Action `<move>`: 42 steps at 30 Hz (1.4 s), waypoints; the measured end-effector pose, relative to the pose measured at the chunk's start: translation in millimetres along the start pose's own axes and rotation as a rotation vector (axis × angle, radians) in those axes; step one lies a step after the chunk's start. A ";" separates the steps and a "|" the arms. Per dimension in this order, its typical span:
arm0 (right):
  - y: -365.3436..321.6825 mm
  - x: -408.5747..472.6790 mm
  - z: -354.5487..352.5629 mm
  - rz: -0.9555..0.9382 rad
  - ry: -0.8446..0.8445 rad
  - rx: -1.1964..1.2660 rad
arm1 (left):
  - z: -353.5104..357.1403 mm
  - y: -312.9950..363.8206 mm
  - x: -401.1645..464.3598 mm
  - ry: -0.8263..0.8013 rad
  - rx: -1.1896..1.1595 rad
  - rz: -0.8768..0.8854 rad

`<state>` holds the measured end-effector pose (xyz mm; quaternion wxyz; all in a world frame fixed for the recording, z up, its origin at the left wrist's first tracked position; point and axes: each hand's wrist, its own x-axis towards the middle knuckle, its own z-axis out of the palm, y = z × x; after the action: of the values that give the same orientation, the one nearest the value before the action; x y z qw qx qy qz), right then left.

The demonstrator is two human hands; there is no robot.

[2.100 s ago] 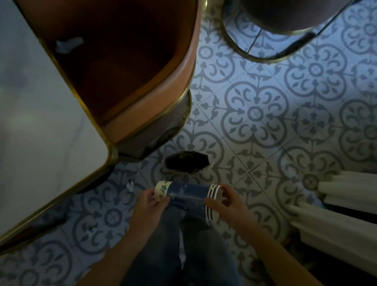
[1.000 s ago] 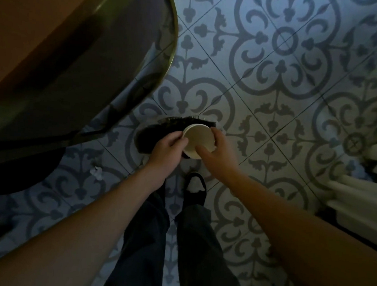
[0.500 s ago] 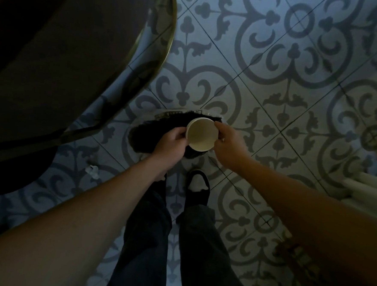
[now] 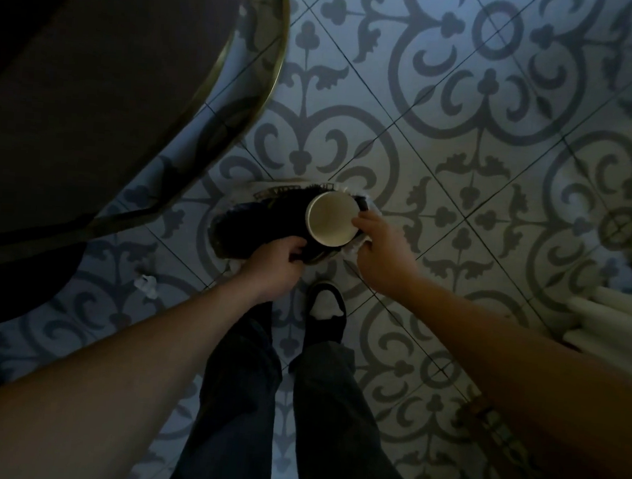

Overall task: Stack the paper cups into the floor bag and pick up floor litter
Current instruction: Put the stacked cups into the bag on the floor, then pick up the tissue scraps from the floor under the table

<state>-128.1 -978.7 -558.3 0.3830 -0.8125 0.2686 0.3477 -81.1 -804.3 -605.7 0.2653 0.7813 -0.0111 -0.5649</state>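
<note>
Cups stand upright, mouth up, in bag; both hands grip its rim.

the view looks straight down at a patterned tile floor. a dark bag lies open on the floor, and a paper cup stands in its mouth with the pale inside facing up. the right hand touches the cup rim with its fingertips. the left hand has its grip on the near edge of the bag. below the hands are dark trousers and one shoe. a small white scrap lies on the floor to the left, near a round chair base with a brass rim.
</note>
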 end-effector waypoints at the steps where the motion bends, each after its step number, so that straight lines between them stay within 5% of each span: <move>1: 1.0 0.7 0.4 0.005 0.002 0.000 | 0.2 -0.7 -2.2 -0.011 0.059 0.016; 10: 2.3 -6.0 0.0 -0.011 -0.008 -0.027 | 8.9 -0.8 -24.0 -0.032 0.285 0.201; 17: -11.7 -30.6 -1.0 -0.065 0.010 -0.072 | 7.9 -6.0 -59.6 0.093 0.165 0.273; 26: -49.7 -69.8 23.1 -0.236 -0.139 -0.277 | -11.5 -49.4 -133.5 0.437 0.277 0.197; 42: -92.4 -138.2 148.1 -0.284 -0.218 -0.594 | 4.1 -206.1 -240.9 0.586 0.102 0.035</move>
<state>-201.2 -783.4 -480.4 0.2010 -0.8760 -0.0027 0.4385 -230.0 -552.5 -483.4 0.2274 0.9230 0.0241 -0.3095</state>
